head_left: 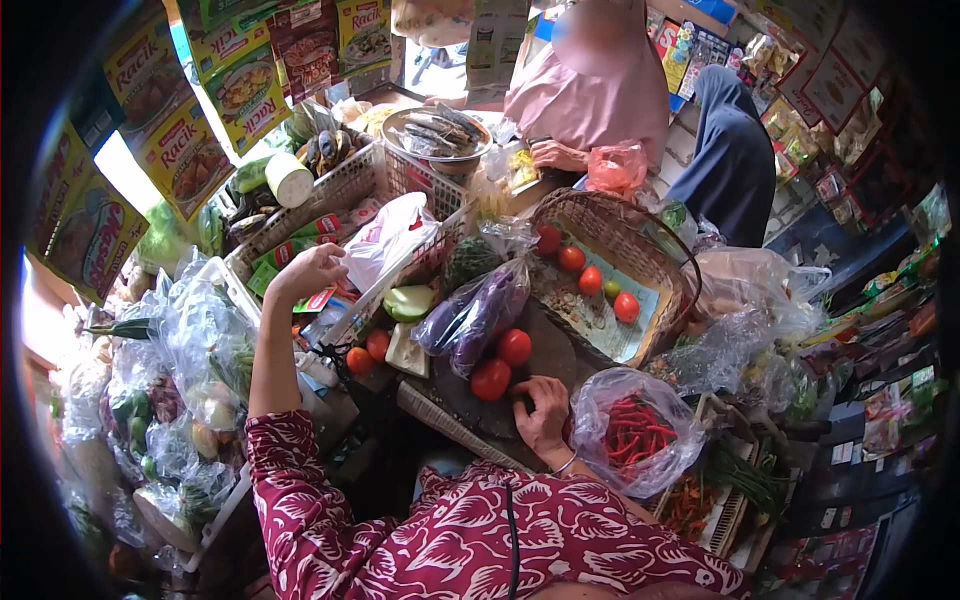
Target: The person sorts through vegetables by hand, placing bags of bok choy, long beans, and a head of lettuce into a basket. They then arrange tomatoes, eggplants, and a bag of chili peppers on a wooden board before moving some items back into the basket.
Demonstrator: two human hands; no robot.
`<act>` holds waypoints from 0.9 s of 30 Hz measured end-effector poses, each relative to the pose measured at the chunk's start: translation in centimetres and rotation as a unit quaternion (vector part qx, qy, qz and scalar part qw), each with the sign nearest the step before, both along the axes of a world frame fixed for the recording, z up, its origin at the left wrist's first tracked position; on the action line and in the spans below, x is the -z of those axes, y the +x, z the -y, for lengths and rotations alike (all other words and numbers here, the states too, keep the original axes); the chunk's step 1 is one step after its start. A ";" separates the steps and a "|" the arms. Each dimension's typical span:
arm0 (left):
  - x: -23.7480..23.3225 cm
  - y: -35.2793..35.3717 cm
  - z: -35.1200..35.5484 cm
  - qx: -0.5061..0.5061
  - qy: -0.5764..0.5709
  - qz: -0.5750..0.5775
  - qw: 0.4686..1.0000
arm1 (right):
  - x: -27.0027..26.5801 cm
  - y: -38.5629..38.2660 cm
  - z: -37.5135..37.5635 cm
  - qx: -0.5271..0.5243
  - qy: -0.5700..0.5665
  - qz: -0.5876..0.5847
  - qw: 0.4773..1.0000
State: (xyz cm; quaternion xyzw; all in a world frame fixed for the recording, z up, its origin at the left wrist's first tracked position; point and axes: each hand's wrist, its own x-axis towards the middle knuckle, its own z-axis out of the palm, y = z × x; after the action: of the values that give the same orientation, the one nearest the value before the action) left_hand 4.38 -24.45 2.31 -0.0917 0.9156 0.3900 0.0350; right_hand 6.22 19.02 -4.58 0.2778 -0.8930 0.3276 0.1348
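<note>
My left hand [312,272] is stretched over a plastic basket, its fingers bent and closed at the edge of a white plastic bag [385,240]. The bag lies crumpled over packets in the basket. My right hand [545,415] rests at the near edge of a dark round board [548,350], fingers loosely curled and apart, nothing visible in them. Just beyond those fingers sit two red tomatoes [491,380], touching a bag of purple eggplants [472,315]. To the right of this hand is a clear bag of red chilies [637,430].
A wicker basket [665,330] with several tomatoes stands beyond the board. A bowl of fish [436,135] is at the back. Bagged vegetables [200,370] crowd the left, under hanging seasoning packets [180,150]. A person in pink [590,105] and another in a dark-blue covering [728,160] are opposite.
</note>
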 end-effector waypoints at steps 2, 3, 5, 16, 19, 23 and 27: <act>-0.1 0.0 -0.1 0.001 0.002 0.008 1.000 | -0.1 0.0 0.1 0.000 0.001 0.007 1.000; -0.3 0.0 -0.2 -0.001 -0.019 0.004 1.000 | -0.1 0.0 0.1 0.000 0.003 0.004 1.000; 0.2 -0.1 0.0 -0.005 -0.015 0.000 1.000 | 0.2 0.0 0.0 0.002 0.006 0.000 1.000; -0.6 0.1 -0.4 -0.045 0.011 -0.007 0.999 | 0.0 -0.2 0.3 0.030 -0.085 0.006 0.996; 0.1 0.1 -0.2 -0.046 0.024 -0.005 0.999 | 0.5 0.0 -0.2 0.022 0.038 0.011 0.999; 0.7 -0.1 0.1 -0.033 0.041 -0.005 0.999 | 0.5 0.0 -0.1 0.021 0.041 0.010 0.999; 0.6 -0.1 0.1 -0.009 -0.006 -0.023 1.000 | 1.0 0.1 -0.4 0.016 0.024 0.021 0.999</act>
State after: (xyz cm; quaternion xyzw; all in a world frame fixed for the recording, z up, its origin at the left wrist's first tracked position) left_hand 4.25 -24.58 1.73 -0.0911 0.9175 0.3871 0.0105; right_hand 6.28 19.45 -5.63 0.2599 -0.9074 0.3098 0.1145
